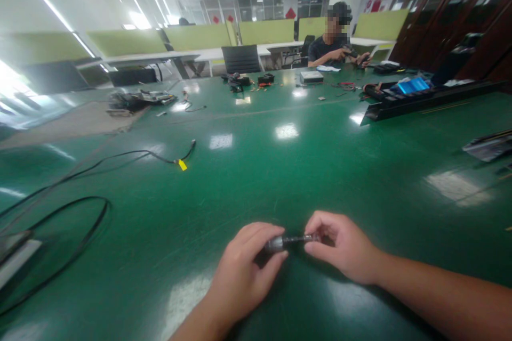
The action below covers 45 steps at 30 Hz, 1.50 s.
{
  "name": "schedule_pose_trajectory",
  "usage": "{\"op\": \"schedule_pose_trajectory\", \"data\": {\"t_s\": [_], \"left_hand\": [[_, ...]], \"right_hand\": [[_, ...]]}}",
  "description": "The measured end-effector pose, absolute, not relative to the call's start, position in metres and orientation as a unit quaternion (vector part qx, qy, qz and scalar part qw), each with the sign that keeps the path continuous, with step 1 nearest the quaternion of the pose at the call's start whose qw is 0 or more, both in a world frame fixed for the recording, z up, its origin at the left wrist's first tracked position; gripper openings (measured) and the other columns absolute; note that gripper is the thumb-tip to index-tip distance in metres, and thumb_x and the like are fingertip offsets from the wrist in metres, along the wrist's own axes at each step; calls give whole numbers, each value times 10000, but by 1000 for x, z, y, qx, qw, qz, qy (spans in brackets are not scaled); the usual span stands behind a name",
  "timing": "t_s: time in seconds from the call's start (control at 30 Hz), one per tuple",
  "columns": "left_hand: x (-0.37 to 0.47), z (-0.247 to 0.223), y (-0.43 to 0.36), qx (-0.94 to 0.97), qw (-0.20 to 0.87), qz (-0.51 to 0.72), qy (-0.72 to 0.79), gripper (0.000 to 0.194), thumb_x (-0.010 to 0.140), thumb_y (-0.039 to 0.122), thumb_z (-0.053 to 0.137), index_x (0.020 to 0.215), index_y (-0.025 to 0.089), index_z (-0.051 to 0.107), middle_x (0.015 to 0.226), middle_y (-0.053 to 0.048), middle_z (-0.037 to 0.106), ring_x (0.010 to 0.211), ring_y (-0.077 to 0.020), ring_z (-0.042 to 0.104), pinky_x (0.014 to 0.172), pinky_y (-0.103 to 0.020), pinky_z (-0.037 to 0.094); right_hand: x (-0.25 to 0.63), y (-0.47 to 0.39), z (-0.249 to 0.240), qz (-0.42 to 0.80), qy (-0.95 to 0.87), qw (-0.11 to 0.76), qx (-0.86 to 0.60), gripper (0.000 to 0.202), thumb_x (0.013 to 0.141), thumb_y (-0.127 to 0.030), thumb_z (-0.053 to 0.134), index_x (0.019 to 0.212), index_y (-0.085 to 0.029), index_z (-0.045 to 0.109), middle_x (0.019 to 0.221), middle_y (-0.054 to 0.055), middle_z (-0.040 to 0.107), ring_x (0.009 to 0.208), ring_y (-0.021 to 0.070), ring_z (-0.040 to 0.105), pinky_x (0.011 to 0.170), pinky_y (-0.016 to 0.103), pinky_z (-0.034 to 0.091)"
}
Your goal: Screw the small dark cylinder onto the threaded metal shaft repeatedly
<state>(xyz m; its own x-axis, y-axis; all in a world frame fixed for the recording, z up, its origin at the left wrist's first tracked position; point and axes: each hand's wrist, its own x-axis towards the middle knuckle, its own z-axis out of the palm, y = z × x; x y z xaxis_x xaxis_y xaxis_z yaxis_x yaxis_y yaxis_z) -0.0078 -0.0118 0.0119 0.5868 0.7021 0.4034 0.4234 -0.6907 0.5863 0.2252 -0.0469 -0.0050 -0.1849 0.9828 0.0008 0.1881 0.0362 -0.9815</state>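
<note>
Low in the middle of the head view, my left hand (250, 266) is wrapped round a dark grey cylindrical piece (275, 244). A thin dark shaft (295, 239) runs from that piece to the right. My right hand (340, 245) pinches the shaft's far end between thumb and fingers, where a small reddish-brown part shows. Blur hides the exact kind of this object. Both hands are just over the green tabletop (248, 186), and their fingertips are a short distance apart.
A black cable (132, 153) with a yellow tag (183, 164) lies to the left, beside a looped cable (106, 208). Along the far side are a grey box (311, 77), dark tools (236, 82) and a long black channel (436, 100). A person (330, 45) sits across the table.
</note>
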Motion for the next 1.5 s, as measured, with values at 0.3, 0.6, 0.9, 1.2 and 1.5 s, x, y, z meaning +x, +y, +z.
{"op": "schedule_pose_trajectory", "data": {"t_s": [0.3,0.6,0.9,1.2,1.5], "left_hand": [[-6,14,-11,860,226,318,328,276,856,188,655,1127,231,626,1044,-54,696,982,-207,648,875,-348,535],[-8,13,-10,860,224,320,329,270,856,185,650,1123,220,635,1048,-64,700,985,-213,654,885,-355,536],[-9,11,-9,860,218,319,334,306,850,186,666,1145,248,616,1069,-41,694,1007,-201,640,897,-345,526],[-10,10,-8,858,225,314,338,311,846,190,673,1141,266,612,1076,-25,691,1008,-191,639,913,-344,521],[-10,11,-6,853,237,317,339,297,848,195,674,1129,270,615,1067,-21,692,996,-184,641,918,-333,515]], "right_hand": [[226,-46,-7,495,-591,411,-487,114,815,-251,683,824,-173,600,734,0,577,665,136,521,648,277,424],[225,-47,-5,498,-585,413,-489,115,817,-250,678,820,-168,598,739,2,567,659,135,513,640,282,411],[225,-47,-7,507,-575,421,-485,137,805,-261,697,820,-170,596,729,-5,561,655,132,509,634,279,399],[225,-47,-8,509,-571,426,-482,135,802,-257,700,818,-173,596,734,-3,568,655,134,516,636,282,402],[225,-46,-9,510,-567,429,-484,140,795,-253,710,820,-172,599,734,-2,573,651,135,519,630,283,406]]}}
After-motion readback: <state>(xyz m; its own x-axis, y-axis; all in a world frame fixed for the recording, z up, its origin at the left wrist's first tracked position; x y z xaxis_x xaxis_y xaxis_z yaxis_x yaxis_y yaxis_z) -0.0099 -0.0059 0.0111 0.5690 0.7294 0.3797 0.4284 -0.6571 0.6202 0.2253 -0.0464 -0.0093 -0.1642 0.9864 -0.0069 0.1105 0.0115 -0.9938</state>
